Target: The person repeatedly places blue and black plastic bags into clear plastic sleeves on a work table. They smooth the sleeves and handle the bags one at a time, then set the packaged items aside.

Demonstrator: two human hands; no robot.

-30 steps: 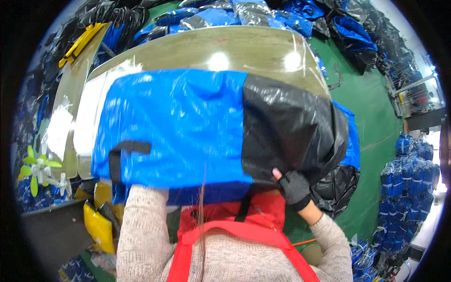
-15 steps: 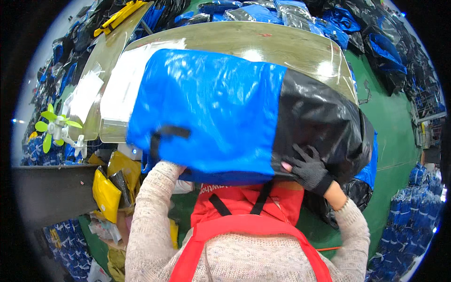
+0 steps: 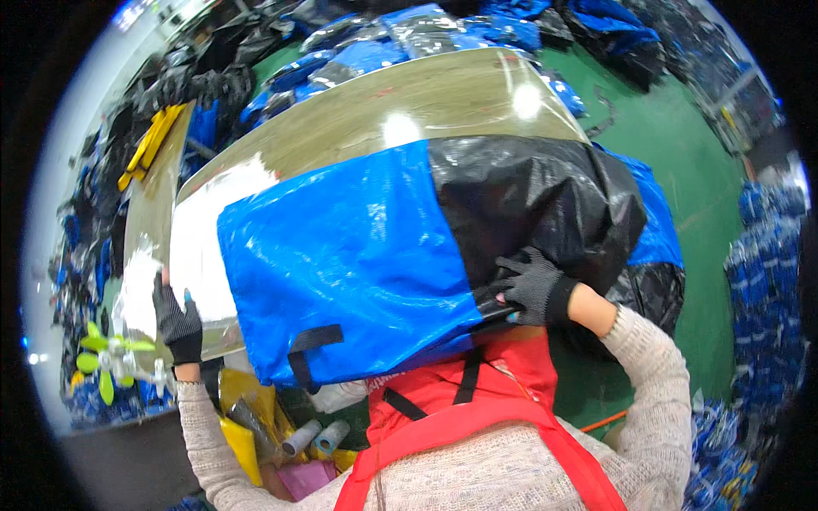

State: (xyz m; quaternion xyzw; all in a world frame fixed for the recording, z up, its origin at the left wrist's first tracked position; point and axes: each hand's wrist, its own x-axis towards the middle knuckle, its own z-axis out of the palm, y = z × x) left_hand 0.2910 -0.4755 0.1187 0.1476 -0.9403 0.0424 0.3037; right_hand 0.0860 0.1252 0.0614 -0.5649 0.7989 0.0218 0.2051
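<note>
Steadying, it seems, the blue-and-black tarpaulin bag (image 3: 349,255) across the counter (image 3: 341,111) beneath the spread right grip (image 3: 537,289), the person holds the left grip (image 3: 179,325) loosely open, apparently empty, beside white sheets (image 3: 200,247), where the next move likely calls for pinching one up.

Bright overall. Two glare spots on tabletop (image 3: 341,119); white paper (image 3: 204,255) washed out; sheen across bag (image 3: 358,255). Fisheye bends edges, corners black.

The table (image 3: 341,119) bears a blue-black bag (image 3: 358,255); white sheets (image 3: 198,268) lie alongside.
</note>
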